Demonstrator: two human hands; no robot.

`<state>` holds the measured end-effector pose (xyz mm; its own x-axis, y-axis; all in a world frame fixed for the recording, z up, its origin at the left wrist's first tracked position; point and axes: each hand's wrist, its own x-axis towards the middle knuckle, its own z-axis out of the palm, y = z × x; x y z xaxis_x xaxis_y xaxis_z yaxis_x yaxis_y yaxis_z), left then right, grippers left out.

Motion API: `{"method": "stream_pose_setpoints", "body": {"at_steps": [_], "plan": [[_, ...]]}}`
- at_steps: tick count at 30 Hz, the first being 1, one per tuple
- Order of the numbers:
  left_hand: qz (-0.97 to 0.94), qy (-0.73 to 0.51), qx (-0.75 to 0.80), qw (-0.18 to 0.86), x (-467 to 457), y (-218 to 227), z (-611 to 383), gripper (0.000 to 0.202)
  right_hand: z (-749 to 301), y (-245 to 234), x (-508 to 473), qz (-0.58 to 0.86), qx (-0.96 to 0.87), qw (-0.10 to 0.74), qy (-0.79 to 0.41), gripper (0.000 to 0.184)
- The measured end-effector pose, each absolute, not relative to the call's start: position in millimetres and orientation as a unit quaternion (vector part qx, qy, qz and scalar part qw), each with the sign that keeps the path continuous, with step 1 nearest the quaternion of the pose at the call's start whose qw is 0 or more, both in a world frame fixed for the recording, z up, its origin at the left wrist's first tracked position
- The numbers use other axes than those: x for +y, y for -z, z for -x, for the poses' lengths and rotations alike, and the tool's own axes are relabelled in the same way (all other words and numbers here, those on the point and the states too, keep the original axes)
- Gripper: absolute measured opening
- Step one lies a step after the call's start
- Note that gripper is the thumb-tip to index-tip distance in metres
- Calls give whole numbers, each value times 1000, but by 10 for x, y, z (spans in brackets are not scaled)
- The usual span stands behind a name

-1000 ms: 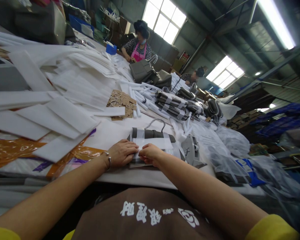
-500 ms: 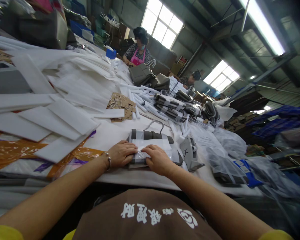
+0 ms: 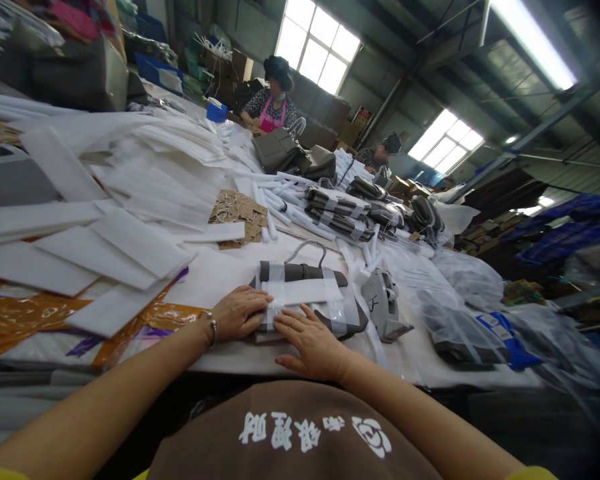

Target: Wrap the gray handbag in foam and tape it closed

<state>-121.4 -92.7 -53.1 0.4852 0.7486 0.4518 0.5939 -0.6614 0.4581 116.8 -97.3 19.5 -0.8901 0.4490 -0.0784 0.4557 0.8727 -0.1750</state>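
White writing runs across our brown apron (image 3: 300,433), but we cannot read it. Our left hand (image 3: 240,313) lies on the near left end of the grey handbag wrapped in white foam strips (image 3: 307,297), fingers curled over its edge. Our right hand (image 3: 310,343) presses flat on it, fingers spread. The bag sits near the white tabletop (image 3: 240,357) edge.

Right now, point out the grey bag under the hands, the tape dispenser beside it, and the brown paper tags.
grey bag (image 3: 307,272): head view, its dark top edge.
tape dispenser (image 3: 383,303): head view, its grey body.
brown paper tags (image 3: 240,212): head view, middle of the pile.
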Motion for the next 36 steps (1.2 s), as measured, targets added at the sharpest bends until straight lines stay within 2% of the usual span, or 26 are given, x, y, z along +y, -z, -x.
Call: {"method": "stream_pose_setpoints", "body": {"at_steps": [2, 4, 7, 10, 14, 16, 19, 22, 27, 30, 34, 36], "plan": [[-845, -322, 405, 134, -938, 507, 1207, 20, -1185, -227, -972, -228, 967, -3, 115, 47], [-835, -323, 423, 138, -946, 489, 1193, 28, -1177, -211, -961, -243, 962, -25, 120, 43], [-839, -309, 433, 116, -950, 483, 1176, 40, -1142, -99, -966, -274, 955, -24, 109, 60], [-862, -267, 424, 76, -970, 489, 1191, 38, -1156, 16, -1024, -247, 961, 14, 119, 76], [-871, -232, 432, 26, -1072, 419, 1230, 33, -1346, -5, -1053, -193, 970, -12, 145, 57], [-865, -235, 443, -1, -1131, 327, 1194, 29, -1497, -65, -981, -236, 962, -68, 122, 51], [-840, -247, 482, -44, -1170, 192, 1012, 31, -1751, -89, -797, -388, 910, -131, 59, 53], [-834, -221, 502, -63, -1142, 205, 753, 47, -1996, 33, -683, -451, 887, -91, 46, 58], [-861, -133, 487, -64, -1083, 474, 555, 56, -2241, 205, -781, -395, 915, -36, 75, 59], [-862, -116, 486, -83, -1080, 521, 554, 55, -2218, 119, -806, -389, 916, -52, 81, 55], [-867, -103, 478, -95, -1128, 465, 492, 54, -2024, 25, -746, -342, 931, -83, 93, 68], [-867, -101, 480, -87, -1169, 423, 459, 54, -1939, 60, -747, -318, 938, -86, 105, 63]]}}
